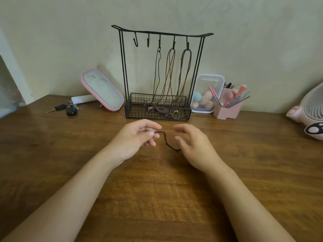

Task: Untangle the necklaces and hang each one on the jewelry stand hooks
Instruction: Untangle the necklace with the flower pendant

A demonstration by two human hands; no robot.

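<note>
Two bare forearms are reaching over the wooden table [157, 198]. The left hand [134, 137] is pinching one end of a single black cord necklace [165, 139] between thumb and forefinger. The cord is drooping toward the right hand [194, 145], just beside it, whose fingers are hanging loose and spread, grasping nothing. Farther back, the jewelry stand [162, 33] is carrying three necklaces on three of its five hooks: one dark hanging necklace [158, 70] and two brown necklaces [170, 70].
</note>
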